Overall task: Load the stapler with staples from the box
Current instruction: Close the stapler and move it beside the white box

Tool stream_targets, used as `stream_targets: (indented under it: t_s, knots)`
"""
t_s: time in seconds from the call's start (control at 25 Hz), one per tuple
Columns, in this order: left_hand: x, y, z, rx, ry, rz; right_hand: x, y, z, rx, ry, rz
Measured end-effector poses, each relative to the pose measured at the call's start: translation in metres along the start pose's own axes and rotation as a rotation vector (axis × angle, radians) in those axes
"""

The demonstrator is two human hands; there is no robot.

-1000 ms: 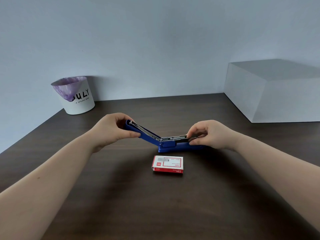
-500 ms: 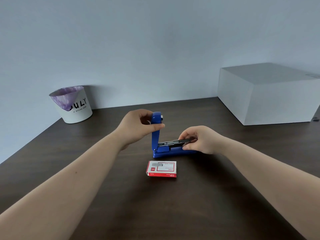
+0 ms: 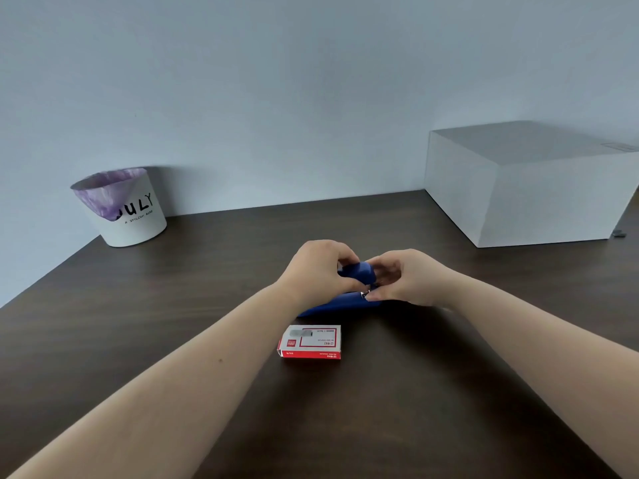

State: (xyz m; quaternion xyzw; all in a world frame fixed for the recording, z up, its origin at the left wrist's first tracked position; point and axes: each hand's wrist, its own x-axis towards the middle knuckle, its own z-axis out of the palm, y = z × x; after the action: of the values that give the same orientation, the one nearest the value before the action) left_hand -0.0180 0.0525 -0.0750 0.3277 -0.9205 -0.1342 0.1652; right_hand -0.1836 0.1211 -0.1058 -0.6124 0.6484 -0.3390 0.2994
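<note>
1. The left hand (image 3: 316, 271) is curled over the top arm of the blue stapler (image 3: 356, 274). Its fingers (image 3: 345, 259) are wrapped closed around the arm's free end, with the thumb on the near side.
2. The right hand (image 3: 408, 276) meets the left hand at the stapler's front end. Its fingers (image 3: 377, 295) are bent in and nearly closed, the tips pinched at a small metal part that shows at the nose of the stapler. Whether those fingertips hold a strip of staples cannot be told; the spot is too small and partly covered.
3. The stapler lies between and under the two sets of fingers. Its blue base rests on the table (image 3: 173, 305) and runs out from under the left wrist toward the viewer's left. The top arm stands tilted above the base, close to the right fingertips.
4. The staple box (image 3: 310, 342), red and white with printed labels, lies flat on the table just on the near side of both hands. It is apart from the stapler base and touched by no finger. It appears closed.
5. A white bucket (image 3: 133, 219) with a purple bag liner stands at the far left table edge, well apart from the left fingers.
6. A large white box (image 3: 539, 198) sits at the far right, well apart from the right fingers.
</note>
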Motion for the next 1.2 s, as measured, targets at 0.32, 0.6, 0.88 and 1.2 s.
stream_targets:
  t_s: [0.32,0.6,0.88,1.2]
  knots:
    - [-0.002,-0.013,-0.019,-0.06,0.076,-0.049,-0.005,-0.023,0.006,-0.205,0.005,-0.066]
    - [-0.028,-0.069,-0.034,0.108,0.177,-0.323,-0.001,-0.07,0.052,-0.749,0.314,-0.009]
    - [-0.04,-0.088,-0.041,0.148,0.182,-0.363,0.031,-0.059,0.041,-0.669,0.234,0.145]
    - [-0.024,-0.098,-0.025,0.111,0.177,-0.354,0.051,-0.02,0.014,-0.517,0.323,0.197]
